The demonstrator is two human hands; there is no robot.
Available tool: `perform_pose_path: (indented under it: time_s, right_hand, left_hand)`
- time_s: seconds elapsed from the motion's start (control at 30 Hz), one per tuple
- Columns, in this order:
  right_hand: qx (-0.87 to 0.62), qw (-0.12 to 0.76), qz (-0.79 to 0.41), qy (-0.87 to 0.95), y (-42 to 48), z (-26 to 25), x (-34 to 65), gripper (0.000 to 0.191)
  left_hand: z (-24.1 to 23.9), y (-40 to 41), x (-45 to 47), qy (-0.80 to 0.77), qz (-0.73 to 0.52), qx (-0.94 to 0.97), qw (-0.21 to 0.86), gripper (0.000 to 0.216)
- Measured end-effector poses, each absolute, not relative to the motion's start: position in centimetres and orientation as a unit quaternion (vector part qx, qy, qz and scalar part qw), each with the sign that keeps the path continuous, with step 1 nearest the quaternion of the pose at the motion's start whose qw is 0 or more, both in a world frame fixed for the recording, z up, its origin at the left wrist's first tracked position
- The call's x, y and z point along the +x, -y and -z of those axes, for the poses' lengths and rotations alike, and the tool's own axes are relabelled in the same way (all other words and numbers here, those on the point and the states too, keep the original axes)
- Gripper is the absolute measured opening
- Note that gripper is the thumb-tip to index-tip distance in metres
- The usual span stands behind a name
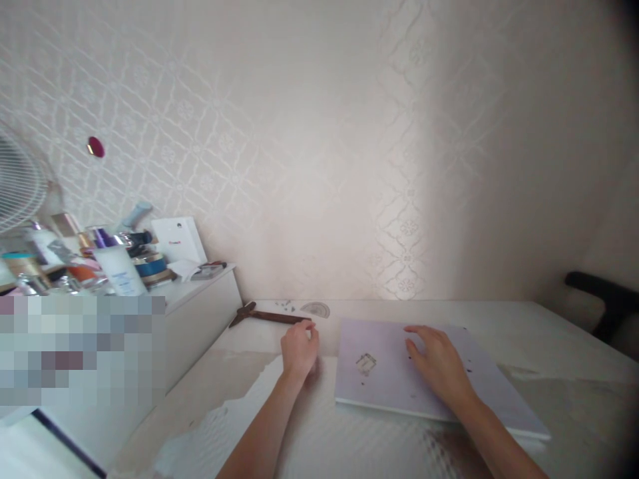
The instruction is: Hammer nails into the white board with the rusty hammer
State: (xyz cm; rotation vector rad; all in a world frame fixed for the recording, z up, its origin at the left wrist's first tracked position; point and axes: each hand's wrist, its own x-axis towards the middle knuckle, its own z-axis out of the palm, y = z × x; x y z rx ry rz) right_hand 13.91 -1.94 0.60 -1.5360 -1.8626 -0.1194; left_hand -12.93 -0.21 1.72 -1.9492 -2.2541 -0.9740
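Observation:
A pale lilac closed laptop lies flat on the white desk, with a small sticker on its lid. My right hand rests palm down on the lid, fingers stretched out and slightly apart. My left hand sits on the desk just left of the laptop, fingers curled under; I cannot make out anything in them. Just beyond the left hand lies a dark brown hammer-shaped tool, its near end close to the knuckles.
A white cabinet at the left carries several bottles, jars and a white box. A fan stands at far left. A protractor lies near the wall. A dark chair arm shows at right. The desk surface is peeling.

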Motion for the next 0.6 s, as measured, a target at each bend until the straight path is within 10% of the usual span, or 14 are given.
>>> perform_pose_path:
  time_s: [0.6]
  right_hand:
    - [-0.614, 0.375, 0.012, 0.695, 2.9, -1.1, 15.0, 0.029]
  left_hand:
    - [-1.2, 1.4, -12.2, 0.711, 0.286, -0.640, -0.058, 0.024]
